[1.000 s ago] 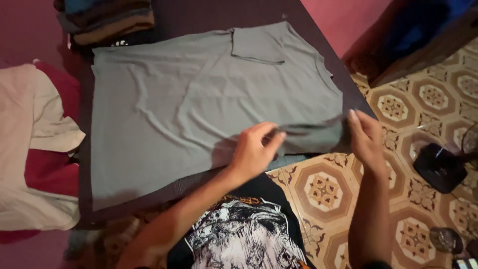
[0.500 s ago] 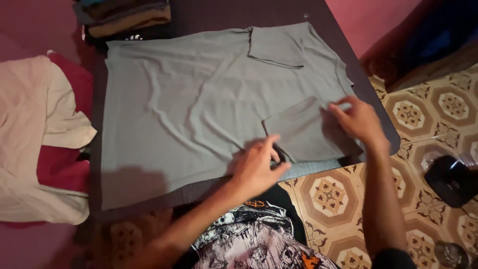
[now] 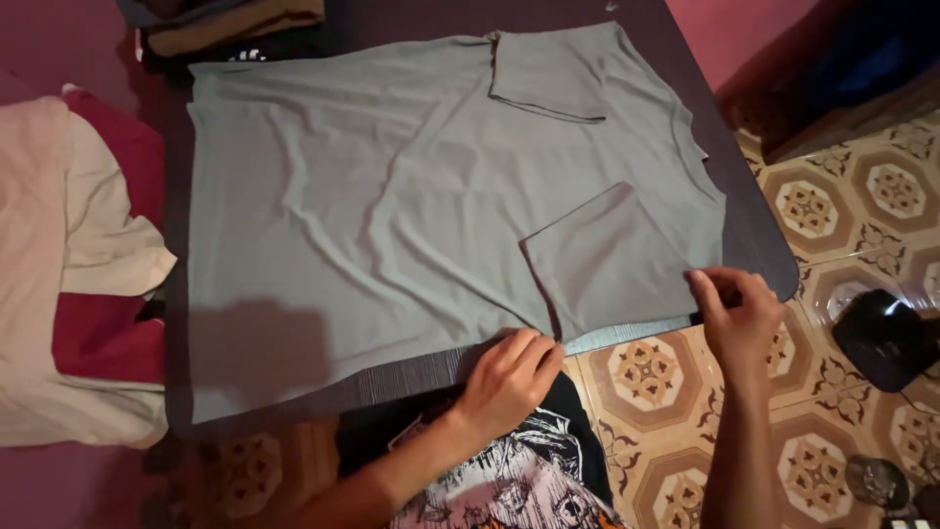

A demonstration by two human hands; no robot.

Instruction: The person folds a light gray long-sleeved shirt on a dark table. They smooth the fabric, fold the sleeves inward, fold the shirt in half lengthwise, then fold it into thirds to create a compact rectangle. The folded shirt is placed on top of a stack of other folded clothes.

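Table [image 3: 754,245] first, dark and rectangular, filling the middle of the view, with a grey T-shirt [image 3: 362,206] spread flat across nearly all of it. Both sleeves now lie folded in over the body: the far sleeve [image 3: 548,73] was already tucked, and the near sleeve [image 3: 612,260], which a second ago was lifted off the near right edge, has been laid flat on the shirt. So the shape is squared up on that side, by the look of it. On the left sits a heap of cream and red cloth [image 3: 69,264]; at the far left corner, a stack of folded clothes [image 3: 225,20]. Patterned floor tiles [image 3: 842,196] show on the right, with a dark object [image 3: 886,338] lying on them. Down to the hands: the left hand [image 3: 509,377] rests at the near table edge, fingers together, touching the shirt's hem. The right hand [image 3: 739,318] has drawn back to the near right corner, fingertips pinched on the shirt's edge.
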